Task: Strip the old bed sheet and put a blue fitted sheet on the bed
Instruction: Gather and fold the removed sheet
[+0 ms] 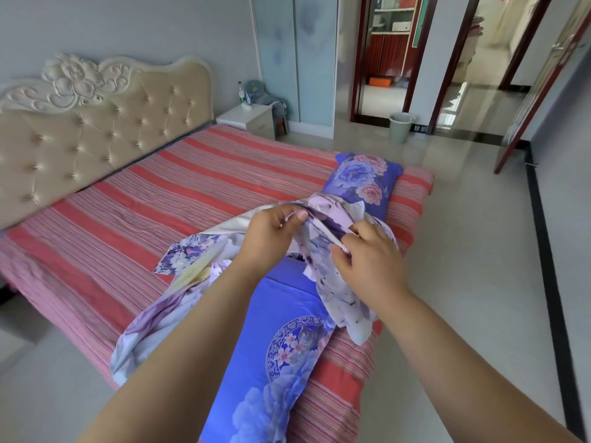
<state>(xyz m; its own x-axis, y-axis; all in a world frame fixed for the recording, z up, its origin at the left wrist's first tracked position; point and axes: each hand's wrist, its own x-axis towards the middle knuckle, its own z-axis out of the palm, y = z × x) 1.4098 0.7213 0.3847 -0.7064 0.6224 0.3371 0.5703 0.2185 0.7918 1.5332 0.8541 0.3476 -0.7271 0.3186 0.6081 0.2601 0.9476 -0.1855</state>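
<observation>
A pale lilac floral sheet lies bunched at the foot of the bed, over the red striped mattress cover. My left hand and my right hand both pinch its hem, held taut between them just above the bed. Under the sheet lies a folded blue cloth with a round flower print. A blue floral pillow rests at the far right side of the bed.
A cream tufted headboard stands at the left. A white nightstand sits beside it, near a pale wardrobe. A bin stands by the open doorways. Tiled floor runs along the right.
</observation>
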